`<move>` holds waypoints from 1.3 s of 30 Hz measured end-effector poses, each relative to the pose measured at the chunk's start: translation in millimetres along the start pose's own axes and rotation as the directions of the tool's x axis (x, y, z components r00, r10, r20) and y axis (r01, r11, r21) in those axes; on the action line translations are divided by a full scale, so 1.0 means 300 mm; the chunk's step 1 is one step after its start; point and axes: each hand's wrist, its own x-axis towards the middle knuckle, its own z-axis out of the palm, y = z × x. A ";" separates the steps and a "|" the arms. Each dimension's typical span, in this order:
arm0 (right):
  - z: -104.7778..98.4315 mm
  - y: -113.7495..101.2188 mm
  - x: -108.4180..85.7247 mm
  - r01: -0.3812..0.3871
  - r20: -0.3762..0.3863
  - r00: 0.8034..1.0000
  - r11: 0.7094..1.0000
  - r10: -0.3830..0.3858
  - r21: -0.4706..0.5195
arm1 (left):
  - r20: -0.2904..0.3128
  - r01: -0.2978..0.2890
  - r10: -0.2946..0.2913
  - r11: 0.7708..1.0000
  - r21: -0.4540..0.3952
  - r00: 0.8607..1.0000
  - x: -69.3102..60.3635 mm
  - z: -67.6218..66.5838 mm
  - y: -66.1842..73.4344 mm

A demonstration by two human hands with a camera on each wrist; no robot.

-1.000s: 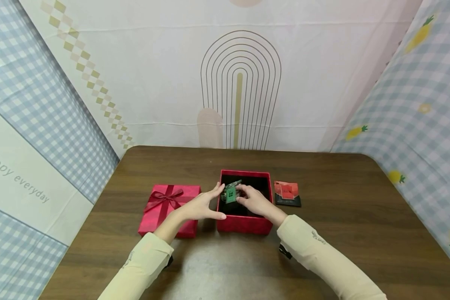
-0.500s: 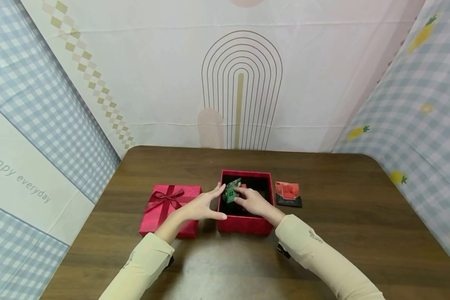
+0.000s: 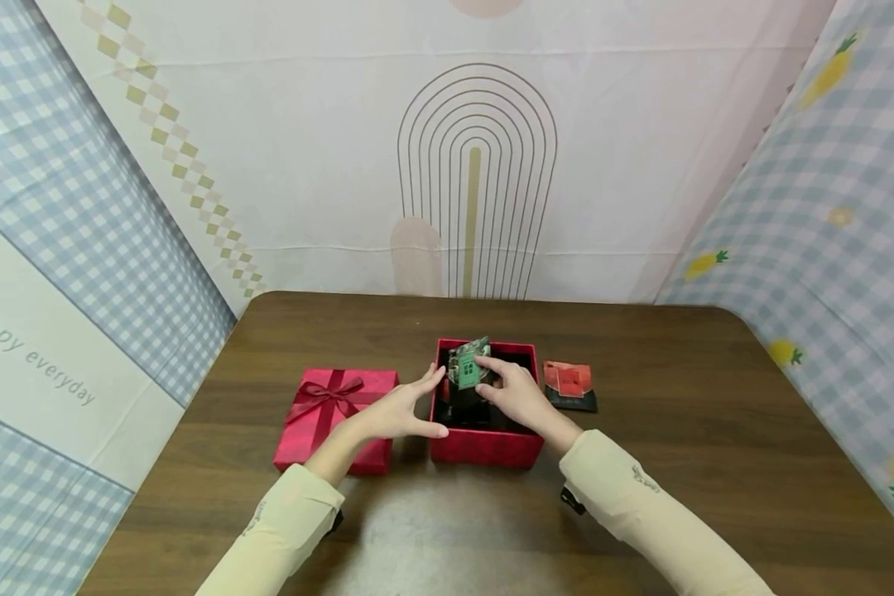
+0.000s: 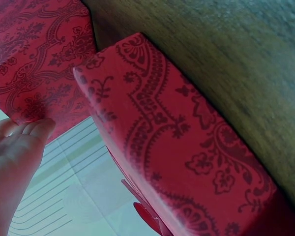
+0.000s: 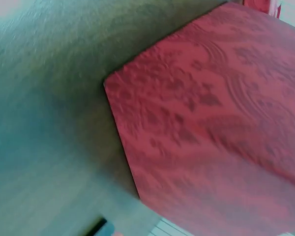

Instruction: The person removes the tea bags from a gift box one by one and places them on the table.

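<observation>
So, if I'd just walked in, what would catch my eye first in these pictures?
Probably the open red box near the middle of the brown table, with the person's right hand pinching a green packet at its opening. Next, the red lid with its dark red bow, lying to the left and partly hidden by the left hand. An orange-red and black packet lies just right of the box.
</observation>
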 end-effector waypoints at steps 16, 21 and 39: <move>-0.119 0.056 -0.047 -0.006 -0.078 0.997 0.985 0.019 0.170 | 0.008 0.011 -0.011 1.000 -0.004 1.000 0.001 0.004 -0.006; -0.138 0.085 -0.058 0.003 -0.102 0.994 0.962 0.026 0.272 | 0.007 0.012 -0.011 1.000 -0.007 1.000 0.003 0.005 -0.006; -0.203 0.165 -0.131 -0.018 -0.142 0.984 0.850 0.108 0.526 | 0.006 0.008 -0.008 1.000 -0.012 1.000 0.003 0.002 -0.010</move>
